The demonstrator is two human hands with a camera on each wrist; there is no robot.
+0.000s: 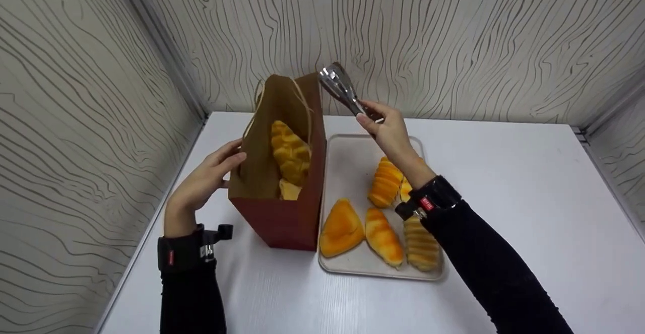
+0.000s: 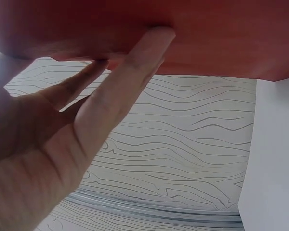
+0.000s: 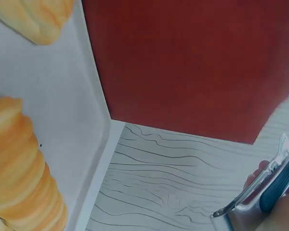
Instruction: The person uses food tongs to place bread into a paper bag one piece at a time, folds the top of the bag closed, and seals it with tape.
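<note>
My left hand (image 1: 209, 173) is at the left side of a red paper bag (image 1: 282, 225) that stands upright with its mouth open. In the left wrist view, extended fingers (image 2: 125, 82) press against the bag's red outer face. Inside the bag lies bread (image 1: 291, 155), golden and ridged, with a paler piece below it. My right hand (image 1: 390, 127) grips metal tongs (image 1: 340, 86) by the handle end, raised over the far end of the tray. The tongs' heads point up and left, beside the bag's back right corner, with nothing visible between them.
A pale tray (image 1: 347, 150) lies along the bag's right side. On it are a triangular bun (image 1: 342, 229), an oblong roll (image 1: 383, 238), a ridged roll (image 1: 385, 183) and a browner ridged roll (image 1: 422, 246). My right forearm partly hides another. Wood-patterned walls enclose the white table (image 1: 514, 183).
</note>
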